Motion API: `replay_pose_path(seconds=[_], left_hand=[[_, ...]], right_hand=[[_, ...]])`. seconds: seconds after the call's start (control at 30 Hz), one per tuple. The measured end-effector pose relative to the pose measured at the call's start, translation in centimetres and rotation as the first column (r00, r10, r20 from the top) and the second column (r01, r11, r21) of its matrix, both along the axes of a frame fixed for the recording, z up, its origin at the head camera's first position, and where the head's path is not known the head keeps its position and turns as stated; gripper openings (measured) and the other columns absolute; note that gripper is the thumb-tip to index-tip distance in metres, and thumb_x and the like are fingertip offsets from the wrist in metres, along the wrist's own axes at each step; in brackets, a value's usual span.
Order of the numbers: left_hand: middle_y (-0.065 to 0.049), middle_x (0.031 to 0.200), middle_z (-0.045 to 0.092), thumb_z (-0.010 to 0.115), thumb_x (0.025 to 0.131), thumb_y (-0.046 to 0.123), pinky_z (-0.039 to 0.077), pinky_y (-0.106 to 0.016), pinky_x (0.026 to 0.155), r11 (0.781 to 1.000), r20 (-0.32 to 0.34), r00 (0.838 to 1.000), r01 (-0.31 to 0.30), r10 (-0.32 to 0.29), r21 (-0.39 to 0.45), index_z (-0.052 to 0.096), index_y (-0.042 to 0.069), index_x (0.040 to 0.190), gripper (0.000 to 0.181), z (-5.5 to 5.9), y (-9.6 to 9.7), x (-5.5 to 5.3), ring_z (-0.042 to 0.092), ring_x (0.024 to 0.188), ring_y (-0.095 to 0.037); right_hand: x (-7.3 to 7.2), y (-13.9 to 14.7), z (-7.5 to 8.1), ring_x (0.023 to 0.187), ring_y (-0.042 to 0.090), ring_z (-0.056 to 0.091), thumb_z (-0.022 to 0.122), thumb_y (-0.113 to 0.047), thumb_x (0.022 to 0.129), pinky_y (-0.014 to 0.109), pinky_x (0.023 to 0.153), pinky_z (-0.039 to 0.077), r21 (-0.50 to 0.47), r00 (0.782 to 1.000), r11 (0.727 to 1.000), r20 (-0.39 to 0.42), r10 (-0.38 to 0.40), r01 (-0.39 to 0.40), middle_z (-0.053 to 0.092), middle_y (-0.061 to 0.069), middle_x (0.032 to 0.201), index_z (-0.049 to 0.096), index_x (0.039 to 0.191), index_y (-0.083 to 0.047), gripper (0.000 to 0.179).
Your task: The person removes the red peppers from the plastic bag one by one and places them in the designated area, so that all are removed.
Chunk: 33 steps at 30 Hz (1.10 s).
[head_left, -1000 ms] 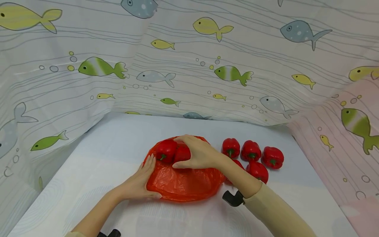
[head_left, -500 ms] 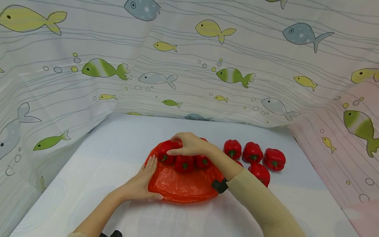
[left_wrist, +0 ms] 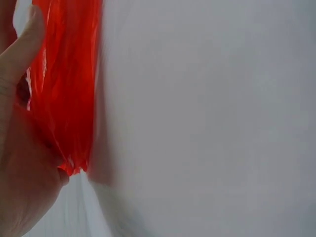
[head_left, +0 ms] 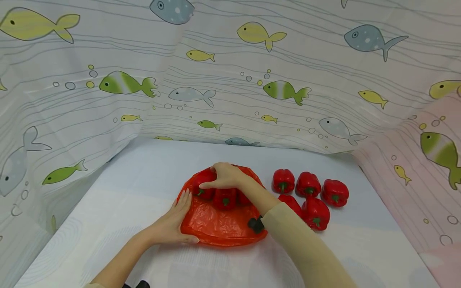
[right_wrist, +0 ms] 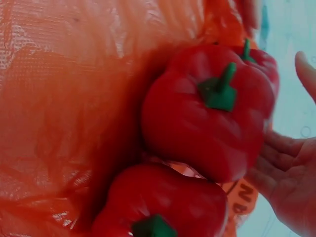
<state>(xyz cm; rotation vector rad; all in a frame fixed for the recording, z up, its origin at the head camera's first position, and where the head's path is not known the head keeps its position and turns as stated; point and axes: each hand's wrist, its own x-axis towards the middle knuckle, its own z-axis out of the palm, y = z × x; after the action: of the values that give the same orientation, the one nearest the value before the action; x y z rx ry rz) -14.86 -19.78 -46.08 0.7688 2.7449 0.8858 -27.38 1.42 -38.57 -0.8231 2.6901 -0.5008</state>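
An orange plastic bag lies spread open on the table, with three red bell peppers along its far side. My left hand rests against the bag's left edge, fingers and thumb spread; the left wrist view shows this hand beside the bag's crumpled side. My right hand is over the far edge, thumb stretched in front of the left pepper and above the middle pepper. In the right wrist view, its loose fingers reach behind a pepper, not curled round it. The right pepper is partly covered by my forearm.
To the right of the bag stand several more red bell peppers, including a back one, a rightmost one and a front one. A fish-patterned curtain surrounds the white table at the back and sides.
My right hand has let go of a pepper inside the bag and shifted to the far left side of the peppers, its forearm swinging left. My left hand keeps its place.
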Motion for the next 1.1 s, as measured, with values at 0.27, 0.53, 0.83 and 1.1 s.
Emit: replay_pose_path(seconds=[0.27, 0.53, 0.83, 1.1], left_hand=[[-0.024, 0.158, -0.002, 0.074, 0.071, 0.062, 0.007, -0.061, 0.112, 1.000, 0.005, 1.000, 0.000, 0.000, -0.009, 0.008, -0.012, 0.149, 0.126, 0.2, 0.1, 0.2, -0.003, 0.145, -0.040], [-0.024, 0.158, -0.002, 0.075, 0.071, 0.061, 0.006, -0.061, 0.112, 1.000, 0.002, 1.000, -0.001, 0.002, -0.006, 0.008, -0.012, 0.149, 0.126, 0.2, 0.1, 0.2, -0.003, 0.145, -0.040], [-0.024, 0.158, -0.002, 0.075, 0.071, 0.061, 0.008, -0.061, 0.112, 1.000, 0.002, 1.000, -0.004, 0.004, -0.001, 0.007, -0.012, 0.149, 0.126, 0.3, 0.1, 0.3, -0.002, 0.145, -0.040], [-0.024, 0.158, -0.002, 0.075, 0.070, 0.062, 0.008, -0.060, 0.113, 1.000, 0.005, 1.000, -0.015, 0.015, -0.005, 0.007, -0.012, 0.149, 0.127, 0.3, 0.1, 0.2, -0.002, 0.145, -0.039]], right_hand=[[0.1, -0.8, -1.2, 0.106, 0.018, 0.059, 0.058, -0.074, 0.077, 0.037, 0.091, 0.050, 0.110, 0.998, 0.992, -0.013, -0.066, 0.067, 0.061, 0.004, 0.125, 0.051, 0.135, -0.008, 0.088], [0.0, -1.1, -2.2, 0.100, 0.017, 0.061, 0.060, -0.073, 0.076, 0.035, 0.088, 0.052, 0.070, 0.995, 0.992, -0.008, -0.102, 0.103, 0.063, 0.003, 0.119, 0.052, 0.133, -0.008, 0.087], [0.9, -1.0, -1.8, 0.103, 0.017, 0.059, 0.069, -0.065, 0.074, 0.037, 0.086, 0.053, -0.068, 0.993, 0.993, -0.060, -0.101, 0.097, 0.061, 0.002, 0.122, 0.049, 0.138, -0.009, 0.087], [1.4, 0.2, -0.7, 0.106, 0.018, 0.058, 0.074, -0.056, 0.074, 0.034, 0.080, 0.055, -0.288, 0.988, 0.954, -0.102, -0.114, 0.081, 0.056, 0.003, 0.128, 0.045, 0.141, -0.010, 0.086]])
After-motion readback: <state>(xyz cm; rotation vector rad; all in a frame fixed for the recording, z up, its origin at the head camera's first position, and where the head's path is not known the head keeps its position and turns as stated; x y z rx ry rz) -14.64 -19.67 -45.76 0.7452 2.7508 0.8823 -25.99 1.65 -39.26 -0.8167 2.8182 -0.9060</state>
